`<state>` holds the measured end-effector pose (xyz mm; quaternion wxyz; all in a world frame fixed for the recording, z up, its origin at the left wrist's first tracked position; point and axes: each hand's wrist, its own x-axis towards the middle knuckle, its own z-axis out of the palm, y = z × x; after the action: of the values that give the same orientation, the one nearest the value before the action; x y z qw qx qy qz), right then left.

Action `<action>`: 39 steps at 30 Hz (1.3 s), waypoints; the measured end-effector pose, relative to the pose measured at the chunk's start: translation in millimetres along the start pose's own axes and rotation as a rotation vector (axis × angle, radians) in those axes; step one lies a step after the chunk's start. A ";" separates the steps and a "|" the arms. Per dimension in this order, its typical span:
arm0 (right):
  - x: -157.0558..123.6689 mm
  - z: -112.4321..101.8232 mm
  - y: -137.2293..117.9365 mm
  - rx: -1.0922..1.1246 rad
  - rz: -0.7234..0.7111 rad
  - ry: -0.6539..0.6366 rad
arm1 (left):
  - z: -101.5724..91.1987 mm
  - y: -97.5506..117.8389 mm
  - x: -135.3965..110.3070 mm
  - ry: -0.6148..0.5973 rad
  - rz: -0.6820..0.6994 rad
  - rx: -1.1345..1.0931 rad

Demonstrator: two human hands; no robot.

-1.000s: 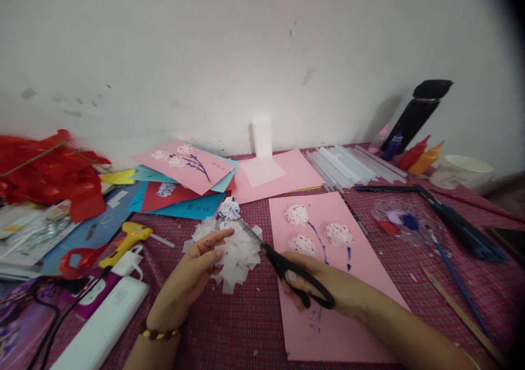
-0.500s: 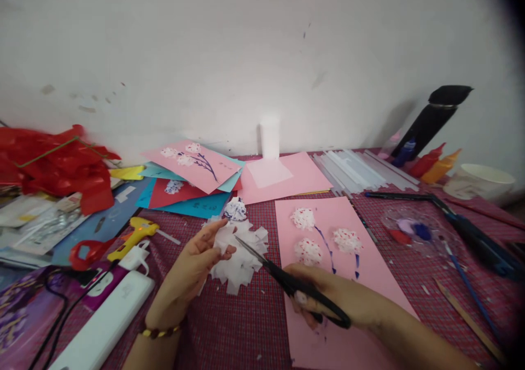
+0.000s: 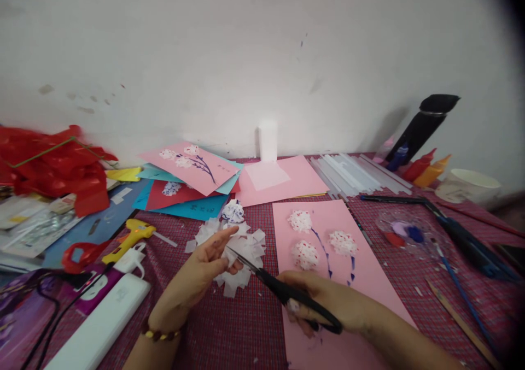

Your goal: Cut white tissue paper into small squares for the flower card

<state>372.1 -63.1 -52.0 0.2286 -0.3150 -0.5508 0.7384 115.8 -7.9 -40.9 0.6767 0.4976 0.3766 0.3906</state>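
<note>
In my right hand (image 3: 305,301) I grip black-handled scissors (image 3: 279,285), their blades pointing up and left toward my other hand. My left hand (image 3: 211,258) has its index finger stretched out, and its thumb and lower fingers are closed on white paper (image 3: 227,254) at the scissor tips. The held paper's edges blend with the pile behind. Beneath lies a heap of cut white paper pieces (image 3: 250,244), with a crumpled blue-spotted paper ball (image 3: 233,211) at its far edge. Under my right hand is a pink sheet (image 3: 369,304) bearing several red-speckled white paper balls (image 3: 303,254) and blue painted strokes.
A yellow glue gun (image 3: 133,236), red-handled scissors (image 3: 82,255) and a white power strip (image 3: 102,321) lie left. Flower cards (image 3: 192,165) are stacked behind. To the right are glue sticks (image 3: 348,173), a paint palette (image 3: 410,230), a paintbrush (image 3: 459,282) and paint bottles (image 3: 430,170).
The whole view has shifted slightly. The scissor tips stay close to my left fingers, and both hands keep nearly the same pose over the paper pieces.
</note>
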 end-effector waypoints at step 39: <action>-4.6 2.1 -8.0 0.010 -0.038 -0.006 | -3.4 2.1 8.8 0.335 -0.010 -0.146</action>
<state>373.7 -65.2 -42.9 0.2427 -0.3010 -0.5536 0.7376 116.1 1.8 -40.6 0.6409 0.3732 0.4571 0.4909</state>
